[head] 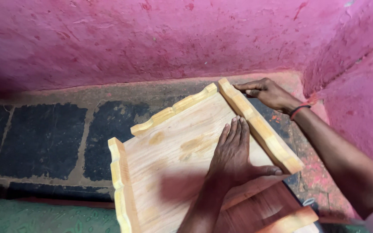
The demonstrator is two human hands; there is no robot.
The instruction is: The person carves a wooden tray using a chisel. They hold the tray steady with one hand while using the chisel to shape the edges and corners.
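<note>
**Hands on wooden tray**

Tray position: the wooden tray (173, 151), pale with scalloped raised rails, rests on a dark stone floor (44, 138) against a pink wall (152, 39). Left hand (232, 157) lies open and flat, palm down, on the tray panel beside the right rail (260, 125). Right hand (266, 92) sits at the far end of that rail, fingers curled at its outer edge; whether they hold anything cannot be determined. A red-and-black band (298, 110) circles the right wrist.
</note>
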